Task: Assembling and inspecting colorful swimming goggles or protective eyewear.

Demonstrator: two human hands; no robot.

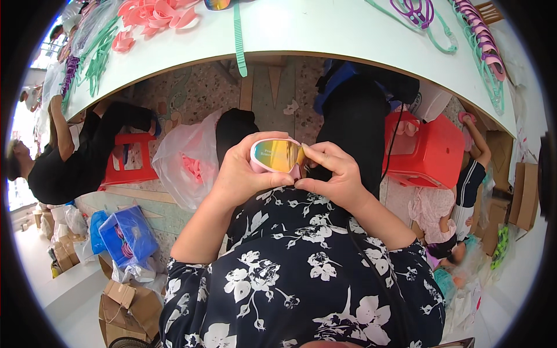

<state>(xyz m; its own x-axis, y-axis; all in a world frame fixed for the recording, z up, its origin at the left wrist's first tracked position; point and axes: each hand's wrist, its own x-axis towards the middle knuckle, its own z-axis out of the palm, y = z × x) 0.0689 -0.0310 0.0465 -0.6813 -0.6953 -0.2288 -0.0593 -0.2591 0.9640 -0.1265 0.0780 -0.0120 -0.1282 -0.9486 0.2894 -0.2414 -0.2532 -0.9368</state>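
Both of my hands hold one pink swim-goggle eyepiece [277,155] with a mirrored yellow-orange lens, close over my lap. My left hand [243,174] wraps its left end, thumb under the rim. My right hand [332,174] pinches the right end between thumb and forefinger. My black floral top fills the lower middle of the view.
A white table [325,32] curves across the top, carrying pink, green and purple goggle straps and frames [154,14]. A clear bag of pink parts [185,162] sits left of my knees. A red stool [426,151] stands at right. Other people sit at left and right. Cardboard boxes and a blue bag [125,235] lie lower left.
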